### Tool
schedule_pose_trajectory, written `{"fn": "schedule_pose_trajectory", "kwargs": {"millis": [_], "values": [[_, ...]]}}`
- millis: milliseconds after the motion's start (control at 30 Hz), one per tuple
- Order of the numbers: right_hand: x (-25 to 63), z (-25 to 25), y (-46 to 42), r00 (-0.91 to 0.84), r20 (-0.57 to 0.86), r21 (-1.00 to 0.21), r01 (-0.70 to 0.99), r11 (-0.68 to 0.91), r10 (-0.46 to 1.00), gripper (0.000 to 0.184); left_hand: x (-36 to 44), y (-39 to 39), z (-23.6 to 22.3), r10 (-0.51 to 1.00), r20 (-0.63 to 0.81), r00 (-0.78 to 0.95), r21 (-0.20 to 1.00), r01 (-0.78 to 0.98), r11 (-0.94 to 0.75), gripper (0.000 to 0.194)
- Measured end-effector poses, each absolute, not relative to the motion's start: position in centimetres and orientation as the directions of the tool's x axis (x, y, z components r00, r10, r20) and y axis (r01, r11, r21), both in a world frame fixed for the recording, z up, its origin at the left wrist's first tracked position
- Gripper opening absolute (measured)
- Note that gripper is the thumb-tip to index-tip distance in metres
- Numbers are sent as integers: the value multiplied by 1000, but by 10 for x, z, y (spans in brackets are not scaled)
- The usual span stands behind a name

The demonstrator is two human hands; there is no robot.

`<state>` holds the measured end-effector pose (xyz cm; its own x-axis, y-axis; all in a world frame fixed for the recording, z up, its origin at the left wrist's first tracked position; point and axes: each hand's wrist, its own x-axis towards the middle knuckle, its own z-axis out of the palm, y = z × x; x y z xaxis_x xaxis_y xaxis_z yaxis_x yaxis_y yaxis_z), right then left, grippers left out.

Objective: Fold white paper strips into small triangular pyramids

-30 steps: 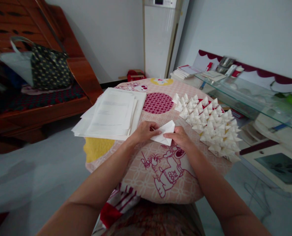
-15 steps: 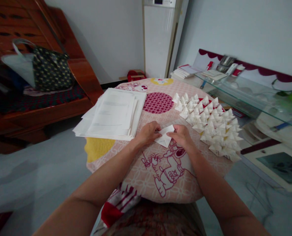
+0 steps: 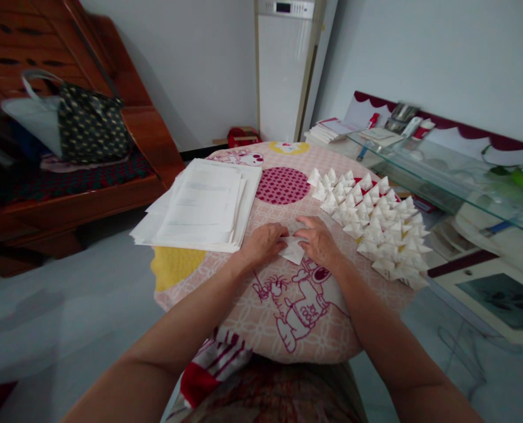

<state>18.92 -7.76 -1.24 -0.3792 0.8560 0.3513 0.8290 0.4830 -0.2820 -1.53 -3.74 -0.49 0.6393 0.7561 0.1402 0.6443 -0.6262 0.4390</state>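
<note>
A small folded piece of white paper [image 3: 293, 251] lies low over the cloth-covered table, between my two hands. My left hand [image 3: 267, 242] is closed on its left side, fingertips bent over the upper edge. My right hand [image 3: 318, 241] has its fingers apart, with the index finger raised and the others touching the paper's right side. The paper's upper part is partly hidden by the fingers. Right of my hands stand several rows of pointed folded-paper pieces [image 3: 369, 214]. To the left is a stack of printed white sheets [image 3: 200, 202].
The round table wears a pink patterned cloth [image 3: 252, 329]. At right, close to its edge, runs a glass-topped cabinet [image 3: 459, 182] holding cups and booklets. A wooden bench [image 3: 149, 141] with a dotted bag [image 3: 93, 123] stands at left. A striped sock [image 3: 215, 367] shows near my lap.
The paper's raised upper right corner has gone down out of sight. My right hand has loosened its pinch and spread its fingers, shifting slightly left. My left hand stays on the paper.
</note>
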Motion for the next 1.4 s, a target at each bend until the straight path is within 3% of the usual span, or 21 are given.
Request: {"fn": "schedule_pose_trajectory", "kwargs": {"millis": [100, 267, 467, 600, 1067, 1267, 1400], "values": [[190, -11, -76, -394, 330, -241, 844, 480, 858, 12, -22, -34, -1, 773, 70, 631, 513, 641, -570, 19], [191, -14, -73, -401, 270, -258, 846, 467, 875, 17, -27, -30, 1, 777, 13, 630, 547, 646, -532, 15], [191, -15, -70, -388, 286, -273, 843, 462, 876, 20, -21, -28, -2, 700, 166, 695, 405, 599, -691, 19], [188, -13, -72, -390, 257, -240, 861, 449, 884, 22, -22, -32, 0, 649, 196, 735, 324, 576, -750, 24], [185, -8, -88, -447, 120, -127, 879, 460, 887, 25, -22, -41, 13, 626, -17, 780, 187, 618, -764, 30], [189, -14, -90, -435, 173, -161, 873, 461, 884, 25, -24, -45, 22, 592, -41, 805, 111, 592, -798, 24], [189, -16, -91, -366, 188, -253, 879, 405, 911, 20, -24, -47, 23, 584, -11, 812, 121, 580, -805, 24]]}}
